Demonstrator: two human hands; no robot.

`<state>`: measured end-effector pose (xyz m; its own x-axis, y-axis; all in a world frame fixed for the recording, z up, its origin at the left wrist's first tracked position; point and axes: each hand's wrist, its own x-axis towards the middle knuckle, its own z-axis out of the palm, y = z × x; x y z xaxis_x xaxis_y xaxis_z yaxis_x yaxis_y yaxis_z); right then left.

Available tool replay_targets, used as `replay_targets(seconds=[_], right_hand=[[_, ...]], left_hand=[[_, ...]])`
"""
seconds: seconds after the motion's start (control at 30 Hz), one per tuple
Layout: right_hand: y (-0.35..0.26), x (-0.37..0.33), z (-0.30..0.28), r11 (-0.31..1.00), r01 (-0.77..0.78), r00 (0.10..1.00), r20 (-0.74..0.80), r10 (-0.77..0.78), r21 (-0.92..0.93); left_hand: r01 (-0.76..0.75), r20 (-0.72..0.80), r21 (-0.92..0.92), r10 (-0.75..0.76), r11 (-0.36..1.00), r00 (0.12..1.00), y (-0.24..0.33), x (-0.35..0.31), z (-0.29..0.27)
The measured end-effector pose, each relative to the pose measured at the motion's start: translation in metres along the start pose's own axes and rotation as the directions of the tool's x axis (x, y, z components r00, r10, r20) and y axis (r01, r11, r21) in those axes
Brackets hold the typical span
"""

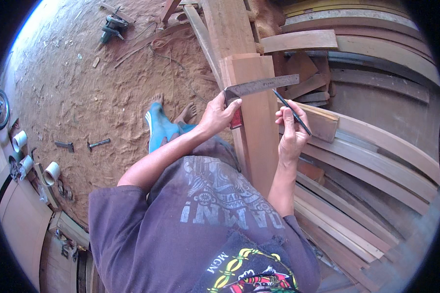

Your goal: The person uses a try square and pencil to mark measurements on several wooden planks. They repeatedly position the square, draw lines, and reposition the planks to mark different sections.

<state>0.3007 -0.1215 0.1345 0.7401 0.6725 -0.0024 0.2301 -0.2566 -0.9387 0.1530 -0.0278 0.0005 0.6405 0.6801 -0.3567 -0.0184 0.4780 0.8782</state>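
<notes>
While we look from left to right, a dark spoked wheel (pixel 1 110) shows at the far edge, then a short white tube (pixel 51 173), a dark hand tool (pixel 99 144) and a dark green power tool (pixel 113 24) on the brown, sawdust-strewn floor (pixel 83 97).

Nearer the middle, our left hand (pixel 217 115) grips the red-and-dark stock of a grey metal try square (pixel 266 86), its thumb close to the corner. The blade lies across a long reddish-tan wooden board (pixel 259 127) in front of us and overhangs its right edge. The step appears to be marking along that blade, so we do best to press the stock flush to the board's left side; whether it sits fully tight we cannot tell.

Farther right, our right hand (pixel 293 129) pinches a slim dark pencil (pixel 298 118), its point just beside the blade near the board's right edge; contact is unclear. We would do well to lean the tip into the metal, hold one constant tilt and draw in a single light stroke. Beyond lie stacked wooden planks (pixel 376 163), near enough that our right elbow needs care.
</notes>
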Motion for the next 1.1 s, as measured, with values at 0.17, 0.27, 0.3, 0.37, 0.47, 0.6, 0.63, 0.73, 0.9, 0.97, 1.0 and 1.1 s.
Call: replay_targets(seconds=[0.17,0.27,0.3,0.37,0.47,0.6,0.63,0.73,0.9,0.97,1.0,1.1], right_hand=[[0.002,0.013,0.01,0.999,-0.017,0.999,0.039,0.015,0.043],[0.003,0.016,0.014,1.0,-0.01,0.999,0.05,0.009,0.021],[0.003,0.017,0.015,1.0,-0.008,0.999,0.051,0.007,0.009],[0.004,0.019,0.017,1.0,-0.011,0.998,0.055,0.011,0.006],[0.004,0.021,0.018,1.0,-0.021,0.998,0.062,0.021,0.006],[0.004,0.024,0.02,1.0,-0.031,0.997,0.072,0.03,0.004],[0.004,0.025,0.021,1.0,-0.028,0.997,0.079,0.027,0.009],[0.005,0.029,0.024,0.999,-0.029,0.995,0.098,0.027,0.023],[0.008,0.036,0.03,0.999,-0.043,0.989,0.145,0.039,0.028],[0.008,0.039,0.033,0.997,-0.062,0.986,0.159,0.056,0.034],[0.009,0.04,0.035,0.997,-0.071,0.983,0.17,0.064,0.037],[0.01,0.044,0.039,0.995,-0.098,0.978,0.187,0.09,0.034]], left_hand=[[0.058,-0.02,0.0,-0.058,0.998,0.998,-0.001,-0.001,0.001],[0.022,-0.031,-0.031,-0.023,0.999,0.999,-0.001,0.0,0.002],[0.025,-0.027,-0.031,-0.026,0.999,0.999,0.0,0.001,0.003],[0.042,-0.009,-0.03,-0.043,0.999,0.999,0.001,0.0,0.001],[0.045,-0.008,0.02,-0.045,0.999,0.999,0.004,-0.001,0.0],[0.082,-0.002,-0.018,-0.082,0.996,0.997,0.011,-0.002,-0.001],[0.114,0.01,-0.039,-0.113,0.993,0.994,0.012,-0.002,-0.001],[0.142,0.017,-0.079,-0.141,0.987,0.99,0.013,-0.002,-0.001],[0.124,-0.013,-0.034,-0.125,0.992,0.992,0.009,-0.002,0.0],[0.053,-0.029,-0.019,-0.053,0.998,0.998,0.008,-0.001,0.001],[0.013,-0.039,-0.014,-0.014,1.0,0.999,0.008,-0.001,0.001],[0.146,0.022,-0.078,-0.145,0.986,0.989,0.009,-0.002,-0.001]])
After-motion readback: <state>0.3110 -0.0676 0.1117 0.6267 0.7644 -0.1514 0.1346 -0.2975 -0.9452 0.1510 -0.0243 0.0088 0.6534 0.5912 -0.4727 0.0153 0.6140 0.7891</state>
